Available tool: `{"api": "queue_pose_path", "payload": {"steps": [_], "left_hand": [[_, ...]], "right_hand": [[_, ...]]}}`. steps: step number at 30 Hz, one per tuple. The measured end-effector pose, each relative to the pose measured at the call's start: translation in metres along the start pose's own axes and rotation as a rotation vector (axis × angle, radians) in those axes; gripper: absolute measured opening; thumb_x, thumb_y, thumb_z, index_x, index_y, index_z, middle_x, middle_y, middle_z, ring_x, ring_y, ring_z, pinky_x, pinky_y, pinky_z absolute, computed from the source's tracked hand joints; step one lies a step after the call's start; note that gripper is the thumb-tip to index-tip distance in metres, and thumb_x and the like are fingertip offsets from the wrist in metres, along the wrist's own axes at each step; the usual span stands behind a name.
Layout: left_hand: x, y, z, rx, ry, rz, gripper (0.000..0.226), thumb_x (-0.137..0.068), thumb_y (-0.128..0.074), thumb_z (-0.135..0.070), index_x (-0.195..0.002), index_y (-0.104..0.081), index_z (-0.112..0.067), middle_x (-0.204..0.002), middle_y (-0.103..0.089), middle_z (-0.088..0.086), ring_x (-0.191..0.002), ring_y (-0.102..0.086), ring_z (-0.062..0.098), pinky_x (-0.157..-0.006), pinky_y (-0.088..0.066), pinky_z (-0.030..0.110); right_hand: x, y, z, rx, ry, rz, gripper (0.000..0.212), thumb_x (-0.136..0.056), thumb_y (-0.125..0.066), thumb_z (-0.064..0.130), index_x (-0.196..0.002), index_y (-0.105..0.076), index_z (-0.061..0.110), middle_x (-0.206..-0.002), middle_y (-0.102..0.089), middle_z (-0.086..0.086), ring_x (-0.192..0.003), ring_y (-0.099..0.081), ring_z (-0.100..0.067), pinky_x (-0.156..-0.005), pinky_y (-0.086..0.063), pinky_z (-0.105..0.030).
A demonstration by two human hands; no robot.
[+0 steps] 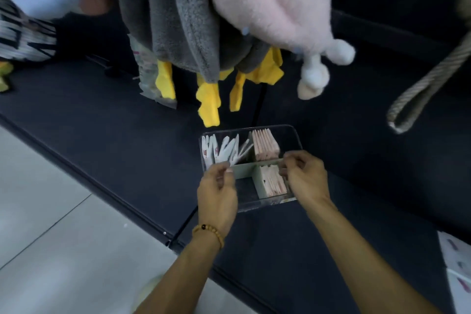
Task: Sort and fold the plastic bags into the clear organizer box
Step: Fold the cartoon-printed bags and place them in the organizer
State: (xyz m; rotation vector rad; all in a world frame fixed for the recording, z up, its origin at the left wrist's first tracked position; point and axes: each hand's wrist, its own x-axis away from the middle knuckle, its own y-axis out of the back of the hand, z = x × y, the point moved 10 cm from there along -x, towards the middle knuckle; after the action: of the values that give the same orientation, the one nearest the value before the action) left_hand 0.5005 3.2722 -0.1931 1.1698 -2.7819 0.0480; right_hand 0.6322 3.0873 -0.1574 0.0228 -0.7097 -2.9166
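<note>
The clear organizer box (pixel 268 204) stands on a dark surface, split into compartments by green dividers (pixel 245 167). Folded white bags (pixel 221 149) stand in the far-left compartment. Folded pink bags (pixel 265 146) fill the far-right one, and more pink bags (pixel 274 181) stand in the near-right one. The near-left compartment looks empty. My left hand (pixel 218 194) pinches the box's left wall with curled fingers. My right hand (pixel 305 178) grips the right wall near the divider's end.
Grey fleece (pixel 178 20), a pink plush garment (pixel 275 7) and yellow pieces (pixel 209 102) hang just behind the box. A rope loop (pixel 420 84) dangles at the right. White printed bags (pixel 456 262) lie at the lower right. Light floor (pixel 38 211) lies left of the surface's edge.
</note>
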Motion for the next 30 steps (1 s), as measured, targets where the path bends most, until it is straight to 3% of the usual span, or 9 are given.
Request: {"api": "queue_pose_path", "payload": {"steps": [5,10,14,19,21,23,26,28,30], "left_hand": [[0.073,-0.058,0.027,0.037,0.126,0.167,0.014,-0.097,-0.048,-0.02,-0.107,-0.058,-0.02,-0.106,-0.061,-0.002,-0.106,-0.058,0.018,-0.097,-0.047,0.042],[0.15,-0.128,0.054,-0.024,0.208,0.384,0.015,-0.096,-0.051,-0.018,-0.109,-0.059,-0.015,-0.111,-0.061,0.004,-0.106,-0.058,0.021,-0.101,-0.044,0.045],[0.205,-0.182,0.074,-0.121,0.201,0.547,0.016,-0.096,-0.051,-0.019,-0.109,-0.06,-0.017,-0.112,-0.06,0.006,-0.104,-0.058,0.02,-0.099,-0.045,0.043],[0.262,-0.235,0.093,-0.244,0.155,0.703,0.014,-0.097,-0.049,-0.02,-0.106,-0.06,-0.021,-0.114,-0.059,0.007,-0.104,-0.058,0.019,-0.098,-0.046,0.041],[0.278,-0.25,0.096,-0.296,0.103,0.746,0.013,-0.096,-0.05,-0.019,-0.101,-0.061,-0.023,-0.112,-0.06,0.006,-0.1,-0.059,0.018,-0.094,-0.048,0.036],[0.291,-0.263,0.1,-0.37,0.032,0.779,0.012,-0.096,-0.05,-0.02,-0.096,-0.06,-0.026,-0.109,-0.06,0.002,-0.091,-0.058,0.008,-0.082,-0.047,0.021],[0.31,-0.279,0.104,-0.446,-0.062,0.826,0.011,-0.095,-0.052,-0.023,-0.1,-0.062,-0.023,-0.105,-0.058,-0.003,-0.085,-0.056,-0.003,-0.07,-0.039,0.005],[0.324,-0.289,0.111,-0.491,-0.11,0.882,0.016,-0.094,-0.053,-0.026,-0.107,-0.063,-0.021,-0.108,-0.057,-0.002,-0.094,-0.059,0.004,-0.077,-0.044,0.01],[0.341,-0.299,0.116,-0.581,-0.207,0.968,0.027,-0.092,-0.056,-0.029,-0.117,-0.06,-0.019,-0.117,-0.053,-0.003,-0.107,-0.056,0.01,-0.091,-0.046,0.021]], "right_hand": [[0.041,0.118,-0.06,-0.035,-0.111,-0.135,0.017,-0.097,-0.049,0.027,-0.089,-0.061,0.037,-0.092,-0.069,0.009,-0.083,-0.068,-0.006,-0.087,-0.055,-0.042],[0.126,0.269,-0.157,-0.066,-0.356,-0.479,0.016,-0.097,-0.047,0.019,-0.092,-0.061,0.025,-0.099,-0.068,-0.002,-0.09,-0.067,-0.019,-0.092,-0.051,-0.048],[0.213,0.343,-0.236,0.183,-0.567,-0.601,0.017,-0.099,-0.044,0.024,-0.099,-0.059,0.017,-0.11,-0.064,-0.013,-0.082,-0.059,-0.024,-0.082,-0.044,-0.035],[0.275,0.383,-0.307,0.403,-0.682,-0.483,0.047,-0.095,-0.054,0.037,-0.136,-0.049,0.015,-0.143,-0.047,-0.009,-0.129,-0.045,-0.03,-0.104,-0.037,-0.039],[0.278,0.378,-0.326,0.515,-0.663,-0.303,0.066,-0.091,-0.057,0.046,-0.146,-0.035,0.019,-0.156,-0.028,-0.006,-0.142,-0.026,-0.026,-0.112,-0.027,-0.041],[0.277,0.362,-0.341,0.644,-0.631,-0.08,0.08,-0.086,-0.057,0.058,-0.151,-0.022,0.027,-0.161,-0.009,-0.001,-0.148,-0.007,-0.023,-0.116,-0.017,-0.04],[0.274,0.353,-0.336,0.797,-0.478,-0.051,0.061,-0.088,-0.056,0.055,-0.142,-0.041,0.031,-0.156,-0.022,-0.006,-0.143,-0.018,-0.031,-0.11,-0.03,-0.045],[0.269,0.354,-0.321,0.842,-0.335,-0.164,0.037,-0.09,-0.06,0.038,-0.122,-0.061,0.02,-0.138,-0.047,-0.011,-0.127,-0.041,-0.038,-0.095,-0.045,-0.045],[0.267,0.351,-0.314,0.872,-0.27,-0.196,0.024,-0.092,-0.06,0.028,-0.111,-0.067,0.014,-0.132,-0.055,-0.011,-0.119,-0.047,-0.038,-0.09,-0.047,-0.044]]}}
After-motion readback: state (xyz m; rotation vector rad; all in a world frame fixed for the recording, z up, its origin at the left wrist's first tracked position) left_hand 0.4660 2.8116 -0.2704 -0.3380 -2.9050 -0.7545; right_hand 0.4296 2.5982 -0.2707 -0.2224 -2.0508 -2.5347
